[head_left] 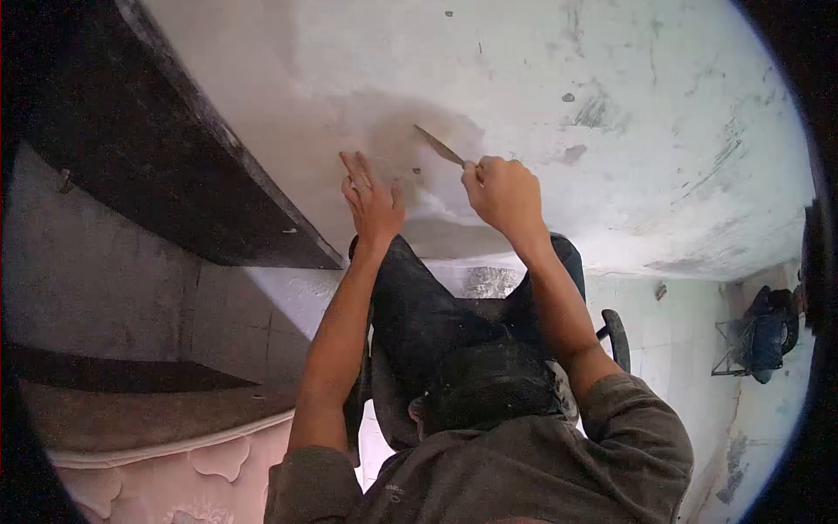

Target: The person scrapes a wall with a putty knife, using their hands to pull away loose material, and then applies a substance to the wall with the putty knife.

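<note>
I sit facing a pale wall (559,52) with a damp-looking grey patch (393,118) on it. My right hand (506,194) is closed around the handle of a knife (438,145). Its narrow, pointed blade angles up and left across the grey patch. My left hand (374,203) lies open at the wall, its fingers stretched upward, left of the blade. Between the two hands, a small dark chip mark (416,171) shows on the wall.
Left of me, a dark slab (175,131) juts out beside the wall, with a pink quilted mattress (175,480) behind. I sit on a chair with a black armrest (616,341). Far right, dark cloth or bags (768,336) rest on a metal frame (726,349).
</note>
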Demonstrator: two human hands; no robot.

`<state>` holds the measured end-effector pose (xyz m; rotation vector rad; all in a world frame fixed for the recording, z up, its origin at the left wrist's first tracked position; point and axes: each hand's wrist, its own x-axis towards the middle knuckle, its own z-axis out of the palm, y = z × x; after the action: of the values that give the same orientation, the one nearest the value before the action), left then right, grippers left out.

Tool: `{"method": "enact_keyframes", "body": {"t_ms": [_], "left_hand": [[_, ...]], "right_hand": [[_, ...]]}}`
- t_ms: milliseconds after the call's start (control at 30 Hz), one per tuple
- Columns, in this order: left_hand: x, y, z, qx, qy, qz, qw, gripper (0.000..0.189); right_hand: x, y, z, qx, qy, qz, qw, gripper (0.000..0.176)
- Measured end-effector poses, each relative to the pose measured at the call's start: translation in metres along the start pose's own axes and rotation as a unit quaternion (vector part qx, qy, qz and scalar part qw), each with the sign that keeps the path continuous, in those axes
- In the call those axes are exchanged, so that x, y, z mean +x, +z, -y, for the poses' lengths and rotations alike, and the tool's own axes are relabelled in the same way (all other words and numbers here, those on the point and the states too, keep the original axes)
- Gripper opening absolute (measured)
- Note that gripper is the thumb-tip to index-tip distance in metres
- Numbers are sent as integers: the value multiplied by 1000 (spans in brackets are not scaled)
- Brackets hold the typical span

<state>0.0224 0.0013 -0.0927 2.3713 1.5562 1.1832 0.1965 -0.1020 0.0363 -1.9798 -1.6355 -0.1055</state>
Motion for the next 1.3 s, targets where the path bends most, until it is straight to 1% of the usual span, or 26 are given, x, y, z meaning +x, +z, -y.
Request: {"method": "enact_keyframes", "body": {"t_ms": [67, 200, 267, 300, 367, 400, 467, 500, 567, 600, 667, 700, 733, 767, 800, 833, 867, 900, 967, 1000, 1033, 1067, 1100, 1167, 1233, 1300], "left_hand": [[2, 6, 3, 11, 39, -41, 998, 78], [3, -1, -3, 3, 32, -27, 999, 78], [1, 1, -1, 24, 37, -26, 999, 78], [0, 1, -1, 25, 36, -28, 999, 78], [1, 3, -2, 3, 31, -33, 999, 76], [1, 4, -3, 4, 35, -31, 999, 76], [0, 5, -1, 19, 43, -37, 998, 76], [0, 0, -4, 22, 46, -39, 998, 76], [2, -8, -11, 8, 56, -36, 998, 72], [4, -7, -10, 11, 56, -36, 998, 72], [4, -4, -11, -24, 93, -73, 993, 62], [1, -1, -11, -25, 97, -68, 993, 62], [0, 2, -11, -31, 94, -56, 993, 58], [1, 4, -9, -37, 91, -48, 994, 54], [3, 1, -13, -34, 91, -52, 994, 54], [2, 0, -19, -61, 111, -74, 989, 53], [-1, -1, -24, -87, 129, -94, 983, 53], [-3, -3, -29, -85, 122, -95, 984, 53], [-4, -5, -40, -91, 138, -70, 984, 59], [-7, -3, -42, -91, 138, -67, 984, 59], [-9, 0, -45, -107, 127, -69, 984, 63], [-10, 3, -47, -124, 117, -73, 983, 67], [-9, 2, -49, -126, 117, -74, 982, 67], [-11, -2, -53, -119, 115, -38, 985, 73], [-12, -4, -58, -120, 117, -32, 985, 74], [-18, -2, -64, -120, 116, -21, 986, 76]], "right_hand": [[3, 1, 1, -12, -21, -14, 1000, 35], [6, -13, -7, -15, -32, -11, 999, 35], [6, -22, -5, -3, 7, 24, 1000, 35], [8, -16, -5, -3, 5, 25, 1000, 35], [13, 4, -8, 0, -30, -7, 1000, 35], [13, 9, -8, 2, -27, -10, 1000, 35], [15, 14, -4, -7, -48, 15, 999, 35], [15, 9, 0, -3, -48, 12, 999, 35], [16, -6, 5, 21, 11, 43, 999, 35], [19, -2, 7, 24, 11, 43, 999, 35], [23, 14, 7, 34, -22, 31, 999, 35], [24, 24, 10, 16, -45, 22, 999, 35], [23, 26, 7, 18, -41, 20, 999, 35], [23, 29, 6, 19, -25, 47, 998, 35], [24, 28, 10, 20, -12, 77, 997, 35], [23, 26, 10, 40, -17, 60, 997, 36], [24, 26, 11, 40, -22, 65, 997, 36], [25, 26, 11, 43, -25, 64, 997, 36], [27, 37, 10, 47, -22, 66, 996, 36], [30, 51, 6, 57, -42, 50, 996, 37], [31, 58, 4, 66, -62, 32, 995, 37], [31, 61, -1, 65, -60, 31, 996, 37], [32, 60, -3, 80, -68, 32, 994, 38], [32, 57, -7, 93, -78, 34, 992, 39], [28, 45, -2, 93, -77, 29, 992, 34], [31, 56, 1, 100, -76, 28, 992, 34]]}}
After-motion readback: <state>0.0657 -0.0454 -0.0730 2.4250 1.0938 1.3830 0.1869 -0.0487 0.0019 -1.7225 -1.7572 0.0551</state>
